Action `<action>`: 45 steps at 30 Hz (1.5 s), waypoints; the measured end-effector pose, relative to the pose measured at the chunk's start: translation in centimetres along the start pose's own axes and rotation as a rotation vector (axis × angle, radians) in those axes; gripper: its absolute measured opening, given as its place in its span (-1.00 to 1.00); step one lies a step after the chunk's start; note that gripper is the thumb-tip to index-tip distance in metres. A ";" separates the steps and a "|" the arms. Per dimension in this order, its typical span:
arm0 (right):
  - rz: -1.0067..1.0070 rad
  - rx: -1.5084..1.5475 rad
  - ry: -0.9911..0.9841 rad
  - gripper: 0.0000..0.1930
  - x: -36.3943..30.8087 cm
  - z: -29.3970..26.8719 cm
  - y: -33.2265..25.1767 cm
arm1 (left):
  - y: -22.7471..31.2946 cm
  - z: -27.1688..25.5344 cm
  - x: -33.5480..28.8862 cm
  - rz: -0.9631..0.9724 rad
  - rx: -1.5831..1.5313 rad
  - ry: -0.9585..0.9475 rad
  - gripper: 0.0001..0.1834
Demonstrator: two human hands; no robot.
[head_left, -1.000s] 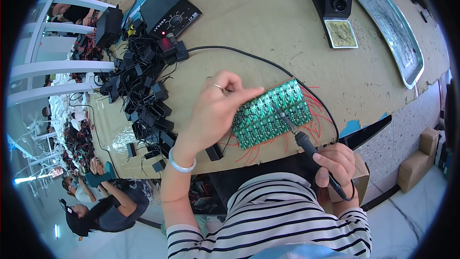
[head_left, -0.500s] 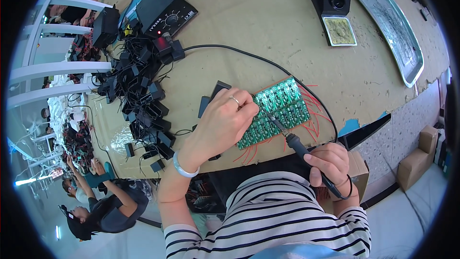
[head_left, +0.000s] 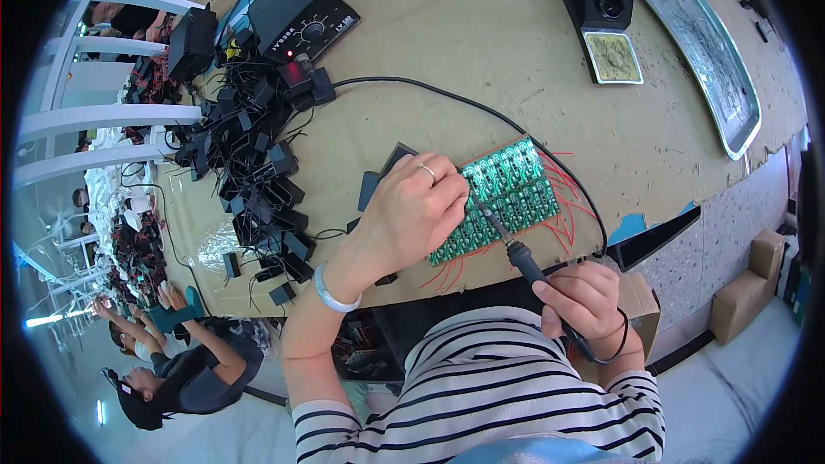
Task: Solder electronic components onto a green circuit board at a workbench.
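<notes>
Right hand [head_left: 586, 299] clasped soldering iron [head_left: 525, 264]; left hand [head_left: 407, 216] pinched together, contents hidden. Beside it, circuit board [head_left: 520, 177] seemed part-soldered, remainder unclear.

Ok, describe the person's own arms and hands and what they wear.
The left hand wears a slim ring, with a pale bangle around that wrist. The right hand shows no ring or glove. The short sleeves are white with dark stripes.

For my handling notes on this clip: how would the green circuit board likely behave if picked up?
The circuit board looks flat and straight-edged, so it would probably lift as one stiff sheet. The thin red wires splaying past its edges would likely flop and might snag. Its flatness makes rolling unlikely.
</notes>
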State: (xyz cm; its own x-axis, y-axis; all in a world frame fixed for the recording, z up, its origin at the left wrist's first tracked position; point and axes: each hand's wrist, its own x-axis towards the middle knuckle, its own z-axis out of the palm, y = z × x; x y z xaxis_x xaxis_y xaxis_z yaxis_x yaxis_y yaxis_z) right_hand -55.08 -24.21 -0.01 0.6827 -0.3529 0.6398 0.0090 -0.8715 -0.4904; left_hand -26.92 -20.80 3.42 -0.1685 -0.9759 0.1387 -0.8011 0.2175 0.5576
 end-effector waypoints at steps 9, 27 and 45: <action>0.065 0.023 0.048 -0.78 -0.6 -1.3 -0.6 | 0.2 -0.3 0.2 0.001 0.011 -0.035 -0.90; 0.165 -0.037 0.152 -0.84 -0.5 -1.7 -0.9 | 1.1 0.1 0.0 -0.016 0.157 -0.005 -0.92; 0.232 -0.104 0.242 -0.78 -2.2 -1.3 -0.6 | 3.8 0.3 -19.4 -0.693 0.716 1.208 0.08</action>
State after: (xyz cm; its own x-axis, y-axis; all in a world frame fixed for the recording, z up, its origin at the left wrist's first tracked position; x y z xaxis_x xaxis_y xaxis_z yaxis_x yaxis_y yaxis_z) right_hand -57.56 -23.37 -0.40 0.4644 -0.6056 0.6462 -0.2096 -0.7841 -0.5842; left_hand -26.84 -1.06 2.61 0.5964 -0.2111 0.7744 -0.6794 -0.6465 0.3470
